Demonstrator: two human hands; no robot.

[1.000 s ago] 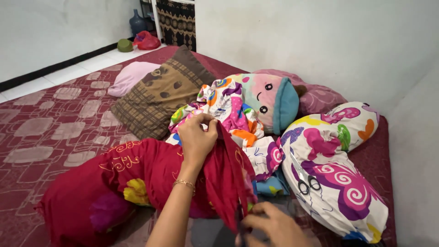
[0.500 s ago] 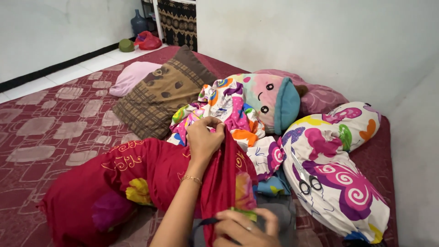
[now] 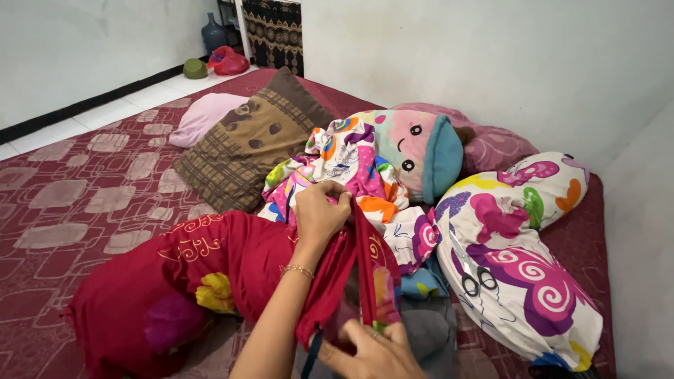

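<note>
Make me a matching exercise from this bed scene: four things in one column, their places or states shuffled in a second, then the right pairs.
Things:
1. red pillowcase
2. scissors
3. brown pillow
4. plush toy

Places or states:
A. lies on the butterfly-print bolster
B. gripped by the left hand and right hand
C. has a teal cap, beside the wall
D. leans near the pink pillow

Pairs: 1-B, 2-A, 3-D, 4-C
</note>
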